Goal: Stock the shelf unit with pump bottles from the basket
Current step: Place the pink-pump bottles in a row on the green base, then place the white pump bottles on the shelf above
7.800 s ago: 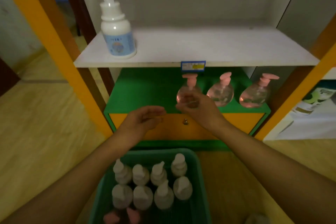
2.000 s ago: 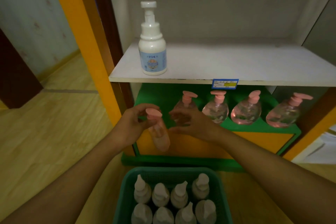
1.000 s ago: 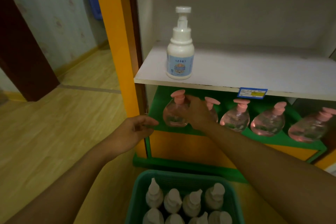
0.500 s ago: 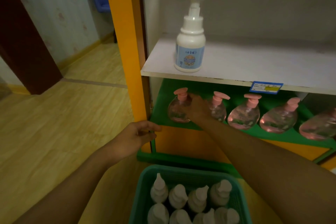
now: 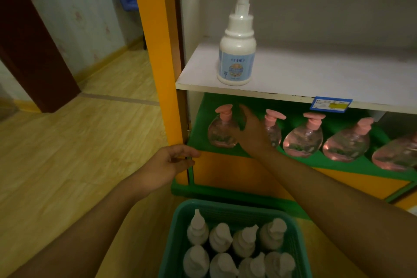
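A person stood at the orange-framed shelf unit (image 5: 155, 52), stocking pump bottles.

The right hand (image 5: 252, 133) was spread open beside the leftmost pink pump bottle (image 5: 222, 128) on the green shelf (image 5: 200, 124); whether it touched, I could not tell. The left hand (image 5: 168, 163) hung loosely curled, holding nothing. White pump bottles (image 5: 234, 244) filled the green basket (image 5: 225, 207) on the wooden floor (image 5: 79, 153). One white foam bottle (image 5: 237, 52) stood on the white shelf (image 5: 316, 74).

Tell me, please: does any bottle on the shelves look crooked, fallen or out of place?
Nothing is fallen or spilled. The five pink pump bottles stand upright in a row on the green shelf, though their pump heads point different ways. One white foam pump bottle stands alone on the white shelf, unlike the pink ones.
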